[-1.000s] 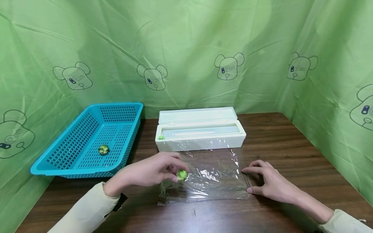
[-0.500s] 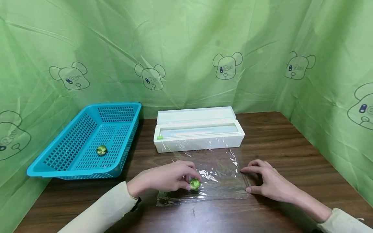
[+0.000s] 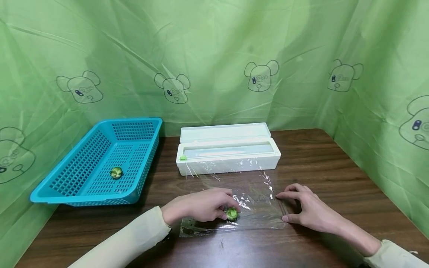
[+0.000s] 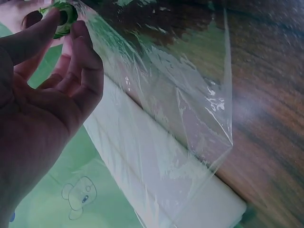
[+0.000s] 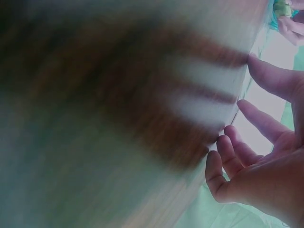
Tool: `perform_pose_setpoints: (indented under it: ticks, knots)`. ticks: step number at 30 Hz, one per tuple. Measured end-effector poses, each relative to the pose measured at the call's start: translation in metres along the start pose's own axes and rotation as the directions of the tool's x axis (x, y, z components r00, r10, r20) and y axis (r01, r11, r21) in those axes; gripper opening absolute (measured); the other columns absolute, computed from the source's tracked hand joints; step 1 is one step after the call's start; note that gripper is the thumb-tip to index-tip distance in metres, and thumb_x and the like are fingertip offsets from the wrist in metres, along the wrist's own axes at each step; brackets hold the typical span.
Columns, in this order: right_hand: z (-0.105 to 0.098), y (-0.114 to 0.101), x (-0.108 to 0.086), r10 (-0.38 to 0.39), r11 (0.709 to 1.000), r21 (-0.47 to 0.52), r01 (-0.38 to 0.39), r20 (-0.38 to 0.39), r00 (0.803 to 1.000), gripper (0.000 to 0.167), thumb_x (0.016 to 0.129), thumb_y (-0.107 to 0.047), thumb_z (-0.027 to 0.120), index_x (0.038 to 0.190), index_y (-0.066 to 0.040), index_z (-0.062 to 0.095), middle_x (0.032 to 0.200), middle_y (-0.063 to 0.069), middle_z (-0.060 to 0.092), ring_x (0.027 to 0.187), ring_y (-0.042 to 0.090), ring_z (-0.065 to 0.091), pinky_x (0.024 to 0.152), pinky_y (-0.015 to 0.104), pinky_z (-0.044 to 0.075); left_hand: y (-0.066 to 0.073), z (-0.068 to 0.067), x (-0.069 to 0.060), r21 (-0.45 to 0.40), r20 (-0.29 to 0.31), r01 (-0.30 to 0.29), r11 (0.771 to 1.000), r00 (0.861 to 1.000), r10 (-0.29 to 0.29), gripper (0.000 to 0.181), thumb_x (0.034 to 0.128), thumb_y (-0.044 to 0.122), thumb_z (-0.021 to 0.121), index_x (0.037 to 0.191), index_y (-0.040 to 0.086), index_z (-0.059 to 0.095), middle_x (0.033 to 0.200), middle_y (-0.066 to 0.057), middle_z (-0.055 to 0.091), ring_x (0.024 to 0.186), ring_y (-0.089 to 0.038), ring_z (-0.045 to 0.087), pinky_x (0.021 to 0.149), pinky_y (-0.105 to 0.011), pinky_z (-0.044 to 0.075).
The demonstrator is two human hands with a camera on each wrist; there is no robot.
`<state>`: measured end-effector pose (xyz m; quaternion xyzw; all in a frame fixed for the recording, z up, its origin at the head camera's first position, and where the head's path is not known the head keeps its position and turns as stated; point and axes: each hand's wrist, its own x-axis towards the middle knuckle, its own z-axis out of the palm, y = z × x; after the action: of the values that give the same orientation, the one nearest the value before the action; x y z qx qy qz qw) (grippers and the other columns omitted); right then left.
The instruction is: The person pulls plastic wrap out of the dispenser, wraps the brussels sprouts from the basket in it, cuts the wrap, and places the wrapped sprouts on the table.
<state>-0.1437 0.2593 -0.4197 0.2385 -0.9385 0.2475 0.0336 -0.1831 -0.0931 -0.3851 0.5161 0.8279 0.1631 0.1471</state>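
Between the thumb and fingers of my left hand (image 3: 207,205) is a small green Brussels sprout (image 3: 232,213), low over a sheet of clear plastic wrap (image 3: 259,216). The left wrist view shows the same pinch on the sprout (image 4: 69,20) near its top edge. My right hand (image 3: 310,210) rests at the sheet's right edge, thumb and fingers spread apart, tips touching the wrap or the table there. In the right wrist view, those fingers (image 5: 266,121) reach down to the surface. The wrap runs from a white dispenser box (image 3: 231,166) with its lid raised.
A blue plastic basket (image 3: 134,197) stands at the left, with another Brussels sprout (image 3: 116,172) on its floor. A green slider (image 3: 183,158) sits at the dispenser's left end. Green fabric (image 3: 214,44) encloses the back and sides of the brown wooden table (image 3: 318,160).
My left hand has carried the sprout rightward and slightly nearer me, toward the middle of the wrap. My right hand has stayed at the wrap's right edge.
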Motion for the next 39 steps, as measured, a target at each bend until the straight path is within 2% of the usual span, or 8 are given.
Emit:
perform_pose_setpoints:
  ticks: [12, 22, 30, 39]
  knots:
    - [-0.0007, 0.0004, 0.0031, -0.01, 1.0, -0.001, 0.01, 0.007, 1.0, 0.058, 0.073, -0.035, 0.097, 0.125, -0.018, 0.076, 0.12, 0.0, 0.06, 0.115, 0.029, 0.055, 0.094, 0.058, 0.048, 0.0023, 0.0, 0.0036, -0.001, 0.022, 0.007, 1.0, 1.0, -0.007, 0.038, 0.0956, 0.011, 0.076, 0.132, 0.021, 0.073, 0.106, 0.009, 0.058, 0.092, -0.006, 0.053, 0.09, -0.023, 0.045]
    - [-0.0004, 0.0005, 0.0034, -0.011, 1.0, -0.005, 0.011, 0.009, 1.0, 0.058, 0.073, -0.037, 0.096, 0.125, -0.019, 0.076, 0.121, -0.001, 0.06, 0.115, 0.029, 0.055, 0.094, 0.058, 0.049, 0.0007, 0.0039, 0.0033, -0.005, 0.026, 0.002, 1.0, 1.0, -0.002, 0.035, 0.0963, 0.011, 0.076, 0.13, 0.023, 0.073, 0.104, 0.009, 0.057, 0.089, -0.006, 0.052, 0.088, -0.022, 0.045]
    - [-0.0002, -0.0012, 0.0029, -0.005, 1.0, 0.005, 0.005, 0.012, 1.0, 0.057, 0.073, -0.035, 0.097, 0.124, -0.02, 0.077, 0.121, 0.0, 0.06, 0.115, 0.029, 0.055, 0.094, 0.059, 0.049, -0.0004, 0.005, 0.003, -0.024, 0.035, 0.009, 1.0, 0.999, -0.008, 0.038, 0.0958, 0.013, 0.077, 0.132, 0.023, 0.073, 0.109, 0.01, 0.058, 0.09, -0.005, 0.054, 0.089, -0.022, 0.045]
    - [-0.0057, -0.0009, 0.0011, 0.015, 0.999, 0.034, -0.017, 0.058, 0.998, 0.056, 0.077, -0.036, 0.095, 0.127, -0.02, 0.075, 0.125, 0.001, 0.061, 0.118, 0.03, 0.056, 0.096, 0.059, 0.048, -0.0004, 0.0041, 0.0042, -0.015, 0.049, 0.009, 1.0, 0.999, -0.008, 0.046, 0.0924, 0.011, 0.081, 0.136, 0.022, 0.071, 0.104, 0.01, 0.057, 0.087, -0.006, 0.054, 0.085, -0.021, 0.045]
